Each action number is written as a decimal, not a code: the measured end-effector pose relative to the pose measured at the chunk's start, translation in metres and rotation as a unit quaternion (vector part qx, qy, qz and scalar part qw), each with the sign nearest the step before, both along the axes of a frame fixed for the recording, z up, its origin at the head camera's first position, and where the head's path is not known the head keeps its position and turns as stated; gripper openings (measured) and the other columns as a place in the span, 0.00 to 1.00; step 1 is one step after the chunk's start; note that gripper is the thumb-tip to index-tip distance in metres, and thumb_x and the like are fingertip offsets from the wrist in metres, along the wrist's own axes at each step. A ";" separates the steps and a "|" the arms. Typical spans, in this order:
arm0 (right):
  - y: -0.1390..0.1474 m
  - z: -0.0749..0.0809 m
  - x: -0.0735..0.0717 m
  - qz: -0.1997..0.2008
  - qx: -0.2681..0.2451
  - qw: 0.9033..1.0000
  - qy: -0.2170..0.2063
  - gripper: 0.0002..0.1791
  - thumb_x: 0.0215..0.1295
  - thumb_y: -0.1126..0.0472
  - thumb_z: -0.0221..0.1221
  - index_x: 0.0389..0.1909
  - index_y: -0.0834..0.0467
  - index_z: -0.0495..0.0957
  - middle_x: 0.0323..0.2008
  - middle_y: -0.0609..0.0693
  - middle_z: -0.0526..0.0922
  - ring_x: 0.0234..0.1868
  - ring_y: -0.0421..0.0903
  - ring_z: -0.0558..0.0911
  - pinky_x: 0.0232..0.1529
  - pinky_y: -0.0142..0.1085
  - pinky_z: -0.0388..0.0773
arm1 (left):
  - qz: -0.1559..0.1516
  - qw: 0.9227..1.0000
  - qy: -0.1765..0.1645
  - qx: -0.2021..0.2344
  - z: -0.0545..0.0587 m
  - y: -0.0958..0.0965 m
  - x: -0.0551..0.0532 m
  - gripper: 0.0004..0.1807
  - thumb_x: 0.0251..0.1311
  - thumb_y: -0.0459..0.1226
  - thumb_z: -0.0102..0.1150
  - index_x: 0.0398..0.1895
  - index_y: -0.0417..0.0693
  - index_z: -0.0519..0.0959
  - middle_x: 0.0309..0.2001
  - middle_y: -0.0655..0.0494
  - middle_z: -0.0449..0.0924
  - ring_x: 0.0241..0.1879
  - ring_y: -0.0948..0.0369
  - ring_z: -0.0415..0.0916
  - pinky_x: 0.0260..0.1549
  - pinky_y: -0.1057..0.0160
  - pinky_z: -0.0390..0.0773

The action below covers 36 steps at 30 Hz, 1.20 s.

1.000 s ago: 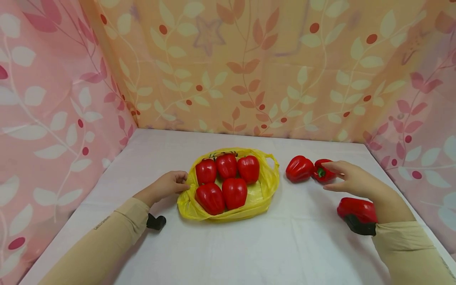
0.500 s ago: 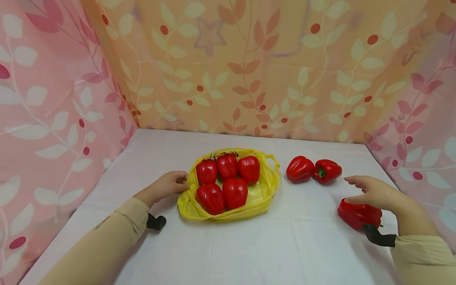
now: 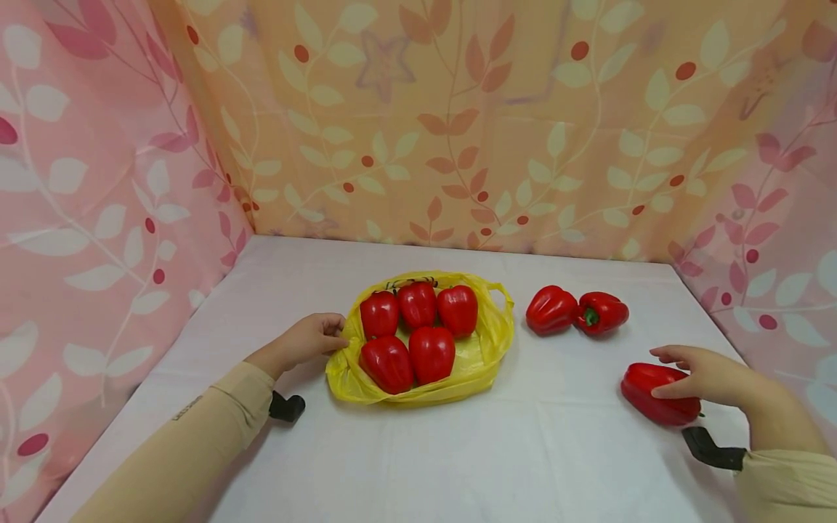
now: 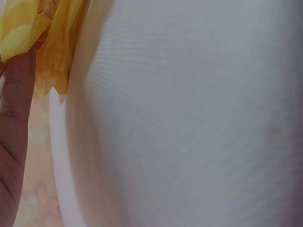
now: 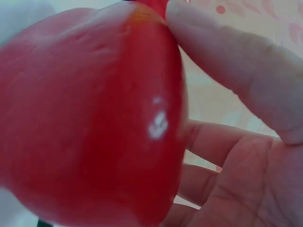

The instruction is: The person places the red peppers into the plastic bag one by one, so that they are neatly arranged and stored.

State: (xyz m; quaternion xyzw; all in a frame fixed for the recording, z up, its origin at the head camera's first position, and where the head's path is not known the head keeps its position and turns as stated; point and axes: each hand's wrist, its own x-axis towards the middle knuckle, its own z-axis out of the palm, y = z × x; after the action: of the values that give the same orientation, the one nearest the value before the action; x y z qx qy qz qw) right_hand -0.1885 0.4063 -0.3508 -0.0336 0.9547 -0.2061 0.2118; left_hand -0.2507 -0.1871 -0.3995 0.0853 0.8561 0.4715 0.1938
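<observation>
At its left side, a yellow plastic bag (image 3: 484, 363) is pinched by my left hand (image 3: 314, 339); the left wrist view shows a finger (image 4: 16, 90) against the crumpled plastic (image 4: 54, 61). Several red bell peppers (image 3: 431, 356) sit in the bag's spread mouth. Over at the right, another red bell pepper (image 3: 654, 403) lies on its side on the table. My right hand (image 3: 716, 378) is spread over it, thumb across its near side and fingers beyond its far side. Close up in the right wrist view, the same pepper (image 5: 94, 118) fills the gap before the palm.
Two more red bell peppers, one (image 3: 551, 311) on its side and one (image 3: 603, 314) with its green stem facing forward, lie together right of the bag. A white cloth covers the table (image 3: 458, 465). Patterned curtains (image 3: 431, 145) close off the back and both sides.
My right hand has moved from the stemmed pepper at the back toward the front right, down to the single pepper. The left hand and the bag have stayed put.
</observation>
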 end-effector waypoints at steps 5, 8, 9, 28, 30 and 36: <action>0.006 -0.003 0.003 -0.012 0.000 1.000 -0.015 0.55 0.35 0.41 0.70 0.61 0.68 0.58 0.50 0.72 0.66 0.46 0.63 0.69 0.33 0.47 0.78 | 0.005 1.000 -0.004 -0.003 -0.009 -0.003 -0.005 0.07 0.58 0.35 0.58 0.38 0.43 0.74 0.31 0.50 0.73 0.34 0.56 0.71 0.36 0.64 0.76; 0.009 -0.004 0.005 -0.019 -0.001 0.999 -0.025 0.55 0.37 0.40 0.69 0.61 0.68 0.57 0.49 0.71 0.67 0.46 0.63 0.69 0.33 0.48 0.78 | 0.004 1.000 -0.004 0.002 -0.016 -0.006 -0.010 0.08 0.57 0.36 0.59 0.38 0.44 0.74 0.31 0.50 0.73 0.34 0.57 0.71 0.36 0.64 0.76; 0.010 -0.005 0.006 -0.022 0.001 0.999 -0.028 0.55 0.37 0.40 0.69 0.61 0.68 0.57 0.48 0.71 0.67 0.45 0.63 0.69 0.33 0.48 0.78 | 0.004 1.000 -0.004 0.003 -0.017 -0.007 -0.011 0.08 0.57 0.37 0.59 0.38 0.45 0.74 0.31 0.50 0.74 0.34 0.56 0.71 0.36 0.64 0.76; -0.005 -0.005 0.000 0.001 -0.011 1.000 0.008 0.58 0.32 0.40 0.71 0.63 0.65 0.57 0.49 0.68 0.69 0.47 0.64 0.68 0.34 0.47 0.78 | -0.009 1.000 -0.002 0.011 -0.022 -0.009 -0.014 0.09 0.57 0.37 0.59 0.37 0.43 0.73 0.31 0.50 0.74 0.34 0.56 0.72 0.37 0.64 0.77; -0.007 -0.005 -0.001 0.003 -0.013 1.000 0.013 0.58 0.32 0.41 0.71 0.64 0.64 0.56 0.49 0.68 0.69 0.48 0.65 0.68 0.34 0.46 0.78 | -0.007 1.000 -0.002 0.010 -0.022 -0.010 -0.014 0.08 0.56 0.36 0.59 0.37 0.44 0.73 0.31 0.50 0.74 0.34 0.57 0.71 0.37 0.64 0.77; -0.010 -0.003 -0.003 0.004 -0.008 0.999 0.034 0.58 0.32 0.46 0.72 0.65 0.63 0.55 0.51 0.70 0.67 0.48 0.66 0.66 0.34 0.48 0.78 | -0.006 1.000 0.000 0.010 -0.022 -0.008 -0.013 0.08 0.57 0.36 0.59 0.37 0.44 0.73 0.30 0.50 0.73 0.34 0.56 0.71 0.36 0.64 0.77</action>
State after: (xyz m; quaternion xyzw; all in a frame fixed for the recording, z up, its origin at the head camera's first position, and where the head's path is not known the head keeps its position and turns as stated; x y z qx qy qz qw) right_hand -0.1913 0.3963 -0.3543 -0.0462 0.9597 -0.2115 0.1795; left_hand -0.2636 -0.1955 -0.4213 0.0925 0.8506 0.4789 0.1964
